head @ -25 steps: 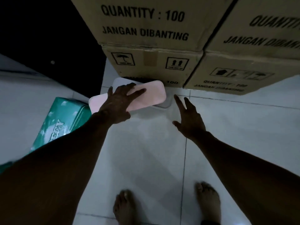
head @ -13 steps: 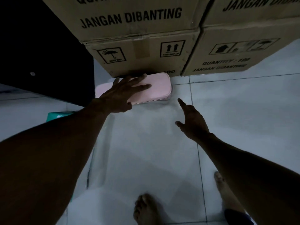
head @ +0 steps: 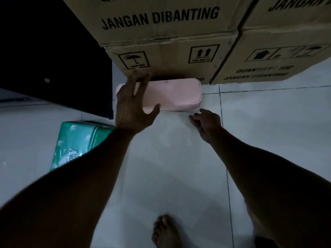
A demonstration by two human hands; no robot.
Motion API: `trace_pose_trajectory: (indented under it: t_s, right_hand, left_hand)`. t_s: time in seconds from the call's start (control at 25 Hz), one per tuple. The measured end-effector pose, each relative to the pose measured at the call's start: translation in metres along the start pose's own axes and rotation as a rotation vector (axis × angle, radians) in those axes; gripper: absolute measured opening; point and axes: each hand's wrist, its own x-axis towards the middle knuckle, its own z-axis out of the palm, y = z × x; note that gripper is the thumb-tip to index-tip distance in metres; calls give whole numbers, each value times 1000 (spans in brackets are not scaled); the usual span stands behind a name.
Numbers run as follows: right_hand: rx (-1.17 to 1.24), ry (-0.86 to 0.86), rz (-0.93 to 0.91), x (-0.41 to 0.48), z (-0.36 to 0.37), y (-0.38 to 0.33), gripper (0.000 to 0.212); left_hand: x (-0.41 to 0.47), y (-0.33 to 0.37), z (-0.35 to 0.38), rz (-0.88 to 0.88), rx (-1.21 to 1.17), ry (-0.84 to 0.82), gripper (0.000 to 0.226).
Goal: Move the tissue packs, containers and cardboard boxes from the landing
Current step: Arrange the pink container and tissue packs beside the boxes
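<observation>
The pink container [head: 175, 94] lies on the tiled floor [head: 268, 131], its back against the lower cardboard box [head: 166, 56], and a green tissue pack [head: 75, 140] lies on the floor further left, partly hidden by the left forearm. The left hand [head: 132, 106] is wide open, fingers spread over the container's left end and thumb at its front edge; the blur does not let me tell if it touches. The right hand [head: 207, 124] holds nothing, fingers loosely curled just beside the container's front right corner.

We had bare forearms [head: 80, 176], a bare left hand [head: 132, 108] and right hand [head: 206, 122], one bare foot [head: 164, 231], and dark cloth [head: 261, 242] showing by our leg.
</observation>
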Motion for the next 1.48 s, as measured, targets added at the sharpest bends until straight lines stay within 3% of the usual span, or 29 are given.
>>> trace_pose_trajectory:
  t_s: [0.12, 0.2, 0.28, 0.44, 0.56, 0.68, 0.84, 1.0, 1.16, 1.36, 1.48]
  right_hand:
    - [33, 3, -27, 7, 2, 0, 14]
    - [35, -2, -44, 12, 2, 0, 15]
    - [-15, 0, -78, 17, 3, -3, 19]
    - [-108, 21, -106, 23, 8, -11, 13]
    - [-244, 7, -85, 30, 9, -16, 36]
    - [-274, -4, -91, 31, 10, -18, 38]
    - [-196, 20, -86, 16, 14, -21, 17]
    - [-418, 13, -23, 5, 10, -16, 23]
    - [-588, -18, -53, -41, 21, 11, 20]
    - [-1150, -133, -63, -95, 26, 90, 72]
    - [-1394, -232, -129, -140, 42, 153, 70]
  left_hand:
    - [-39, -7, 11, -404, -130, 232, 79]
    - [-38, -13, 19, -740, -341, 218, 81]
    - [-22, -20, 26, -954, -491, 199, 80]
    - [2, -30, 34, -964, -565, 184, 69]
    - [1, -30, 39, -971, -569, 174, 51]
    - [-4, -32, 41, -996, -647, 149, 62]
    - [-6, -33, 39, -1004, -732, 122, 66]
    - [-22, -15, 29, -1031, -635, 92, 82]
    - [-87, -10, -3, -961, -596, 23, 82]
    - [-221, -28, -68, -1021, -469, 52, 73]
    - [-322, -49, -110, -1161, -427, 131, 69]
